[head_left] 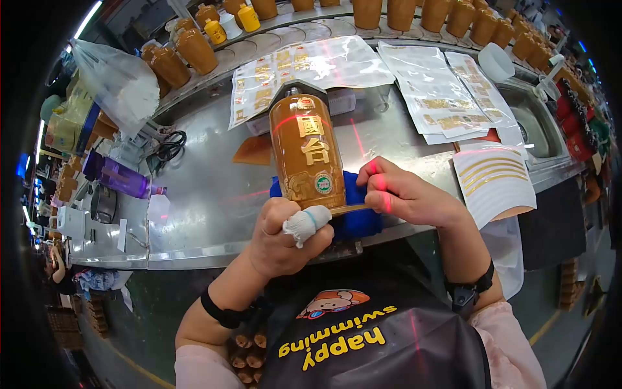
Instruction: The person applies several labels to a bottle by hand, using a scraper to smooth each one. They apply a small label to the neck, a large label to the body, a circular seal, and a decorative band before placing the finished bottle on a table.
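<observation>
A brown glazed bottle (304, 149) with raised gold characters and a round green-and-white emblem lies tilted on a blue cloth (363, 217), its base toward me. A narrow gold strip (350, 209) runs along the base between my hands. My left hand (285, 236) is curled closed at the base, a white cloth wrap (307, 223) with a teal band on one digit, where the strip's left end disappears. My right hand (408, 194) pinches the strip's other end between thumb and fingers. Dark angular support (299, 85) surrounds the bottle's neck end.
Sheets of gold decals (285, 68) and more decal sheets (447, 97) lie behind the bottle. At right, a white sheet with curved gold strips (495, 178) overhangs the edge near a sink (534, 120). A purple bottle (120, 176) is left. Brown bottles (196, 50) line the conveyor.
</observation>
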A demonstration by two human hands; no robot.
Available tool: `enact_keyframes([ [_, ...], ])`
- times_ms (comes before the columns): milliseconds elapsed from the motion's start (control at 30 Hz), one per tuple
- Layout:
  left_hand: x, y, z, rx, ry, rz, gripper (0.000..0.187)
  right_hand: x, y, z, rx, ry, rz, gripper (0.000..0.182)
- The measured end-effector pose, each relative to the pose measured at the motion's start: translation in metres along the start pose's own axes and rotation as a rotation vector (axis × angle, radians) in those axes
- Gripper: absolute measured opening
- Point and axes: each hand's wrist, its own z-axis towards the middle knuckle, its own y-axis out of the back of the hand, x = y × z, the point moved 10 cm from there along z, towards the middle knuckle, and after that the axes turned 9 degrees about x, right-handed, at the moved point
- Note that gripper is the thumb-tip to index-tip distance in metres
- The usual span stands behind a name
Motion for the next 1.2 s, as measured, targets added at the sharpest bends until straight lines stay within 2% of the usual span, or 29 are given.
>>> enact_keyframes([
  [167,0.005,-0.003,-0.012,-0.022,0.085,-0.005,0.021,0.01,0.002,-0.005,0.015,0.111,-0.083,0.027],
  [367,0.0,-0.006,-0.003,0.036,-0.003,0.04,0.019,0.006,0.005,-0.011,0.037,0.064,-0.061,0.026],
  [467,0.003,-0.005,-0.005,0.032,0.052,0.015,0.021,0.009,0.003,-0.01,0.034,0.086,-0.054,0.026],
  [567,0.013,-0.001,-0.02,-0.066,0.198,-0.022,0.022,0.008,0.007,-0.009,0.01,0.092,-0.038,0.025],
  [600,0.012,-0.002,-0.021,-0.039,0.22,-0.024,0.023,0.007,0.007,-0.009,0.004,0.088,-0.031,0.025],
  [1000,-0.006,-0.005,0.003,0.054,-0.052,0.068,0.021,0.0,0.006,-0.008,-0.003,0.067,-0.023,0.027],
  [1100,0.003,-0.004,-0.011,-0.001,0.045,-0.006,0.019,0.003,0.007,-0.008,-0.006,0.078,-0.012,0.027],
  [1133,0.002,-0.004,-0.014,0.036,0.066,0.054,0.016,0.001,0.008,-0.008,-0.008,0.062,-0.015,0.027],
  [1200,-0.001,-0.004,-0.013,0.022,0.038,0.056,0.017,-0.002,0.007,-0.006,0.002,0.028,-0.023,0.027],
])
